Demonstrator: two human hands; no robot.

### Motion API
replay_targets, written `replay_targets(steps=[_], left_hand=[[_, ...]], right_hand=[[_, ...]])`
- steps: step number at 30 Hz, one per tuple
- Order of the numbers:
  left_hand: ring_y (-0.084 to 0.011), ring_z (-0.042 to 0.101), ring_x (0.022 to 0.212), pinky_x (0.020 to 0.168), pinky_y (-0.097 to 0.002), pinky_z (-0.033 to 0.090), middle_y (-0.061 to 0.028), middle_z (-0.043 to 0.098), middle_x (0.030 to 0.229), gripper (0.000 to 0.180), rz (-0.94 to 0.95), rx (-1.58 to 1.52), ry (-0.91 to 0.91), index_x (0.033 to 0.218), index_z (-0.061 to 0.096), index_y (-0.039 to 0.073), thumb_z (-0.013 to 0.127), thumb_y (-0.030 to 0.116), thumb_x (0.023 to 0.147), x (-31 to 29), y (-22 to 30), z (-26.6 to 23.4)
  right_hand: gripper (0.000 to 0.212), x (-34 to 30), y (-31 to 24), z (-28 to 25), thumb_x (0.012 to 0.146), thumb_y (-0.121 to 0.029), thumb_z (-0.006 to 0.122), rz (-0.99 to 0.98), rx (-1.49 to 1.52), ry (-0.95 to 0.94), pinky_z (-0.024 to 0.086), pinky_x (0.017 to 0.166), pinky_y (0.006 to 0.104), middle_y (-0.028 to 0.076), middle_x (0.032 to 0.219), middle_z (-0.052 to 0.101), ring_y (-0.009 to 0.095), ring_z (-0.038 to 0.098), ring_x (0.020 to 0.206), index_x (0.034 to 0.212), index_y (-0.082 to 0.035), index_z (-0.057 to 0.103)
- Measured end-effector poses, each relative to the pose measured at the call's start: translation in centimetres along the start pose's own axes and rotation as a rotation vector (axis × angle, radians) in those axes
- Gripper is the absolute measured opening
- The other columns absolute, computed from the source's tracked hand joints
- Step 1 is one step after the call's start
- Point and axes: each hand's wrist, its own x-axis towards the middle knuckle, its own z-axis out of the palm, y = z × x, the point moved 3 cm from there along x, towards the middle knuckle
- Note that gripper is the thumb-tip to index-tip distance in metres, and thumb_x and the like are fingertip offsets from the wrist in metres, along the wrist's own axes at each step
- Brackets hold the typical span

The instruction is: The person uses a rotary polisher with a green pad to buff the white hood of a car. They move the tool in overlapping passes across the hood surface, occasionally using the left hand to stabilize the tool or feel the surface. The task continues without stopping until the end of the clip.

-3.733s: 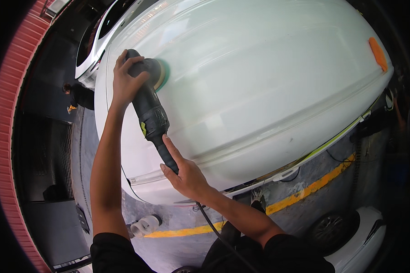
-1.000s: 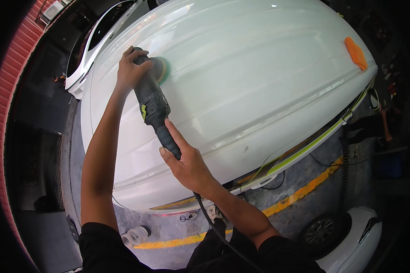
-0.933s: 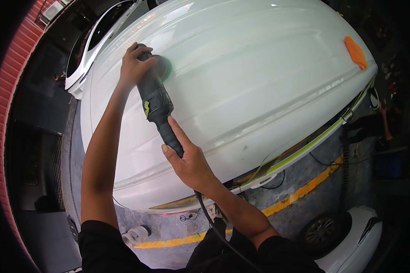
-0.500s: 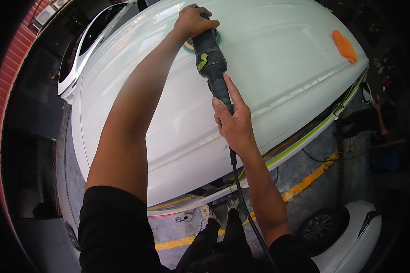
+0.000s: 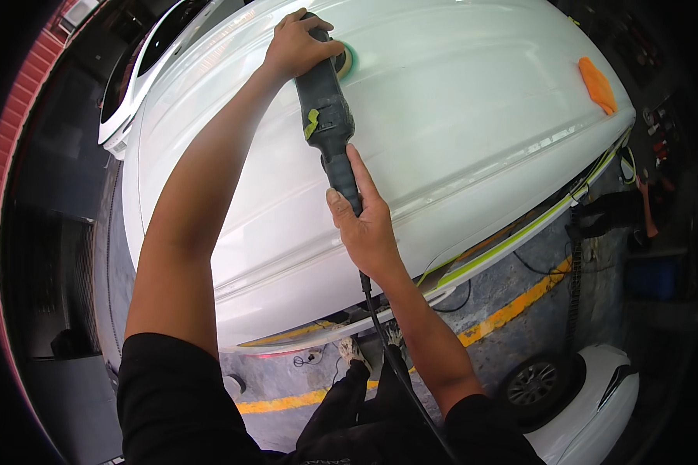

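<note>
A black corded car polisher (image 5: pixel 323 101) lies over a white car roof (image 5: pixel 442 85), its green-edged pad (image 5: pixel 350 60) against the paint. My left hand (image 5: pixel 298 45) is wrapped over the polisher's head, at the far end. Lower down, my right hand (image 5: pixel 368 232) grips the handle, thumb on one side and index finger stretched along the other. A yellow-green strip of tape (image 5: pixel 312 124) clings to the tool's body. From the handle's end the black cord (image 5: pixel 380 329) runs down past my right forearm toward my legs.
An orange cloth (image 5: pixel 596 85) rests on the roof's right part. Yellow-green tape (image 5: pixel 485 263) lines the near edge. Another white car (image 5: pixel 597 403) stands at lower right, one more (image 5: pixel 136 97) at upper left. A person (image 5: pixel 624 209) is at the right. Cables lie on the floor.
Both my hands and the polisher have shifted left and slightly toward me across the roof. More of the pad's green edge shows on the tool's right side.
</note>
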Motion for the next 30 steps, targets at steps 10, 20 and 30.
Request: replay_targets(steps=[10, 20, 30], left_hand=[[-0.0462, 0.048, 0.146, 0.111, -0.0498, 0.052, -0.0264, 0.043, 0.165, 0.065, -0.063, -0.035, 0.004, 0.126, 0.080, 0.018, 0.077, 0.045, 0.068, -7.5, -6.7, -6.6], [-0.0424, 0.045, 0.149, 0.117, -0.0506, 0.047, -0.0207, 0.041, 0.167, 0.066, -0.238, -0.157, -0.071, 0.130, 0.078, 0.020, 0.078, 0.047, 0.070, -14.8, -13.4, -12.6], [-0.0453, 0.049, 0.146, 0.115, -0.0500, 0.047, -0.0322, 0.040, 0.164, 0.061, -0.464, -0.143, -0.003, 0.126, 0.079, 0.010, 0.081, 0.041, 0.074, -30.0, -19.8, -23.7]], right_hand=[[0.075, -3.3, 2.3, 8.7, 0.111, -0.031, 0.061, -0.061, -0.126, -0.047, 0.053, 0.077, 0.0292, 0.015, 0.110, 0.071, 0.013, 0.060, 0.080, 0.172, -0.013, 0.022], [0.074, -7.4, 1.5, 16.4, 0.111, -0.023, 0.062, 0.132, -0.008, -0.186, 0.052, 0.083, 0.0302, 0.016, 0.108, 0.071, 0.014, 0.060, 0.085, 0.172, -0.011, 0.022], [0.069, -11.9, 1.3, 21.9, 0.111, -0.026, 0.060, 0.212, 0.095, -0.453, 0.046, 0.068, 0.0302, 0.006, 0.077, 0.057, 0.011, 0.050, 0.070, 0.170, -0.009, 0.028]])
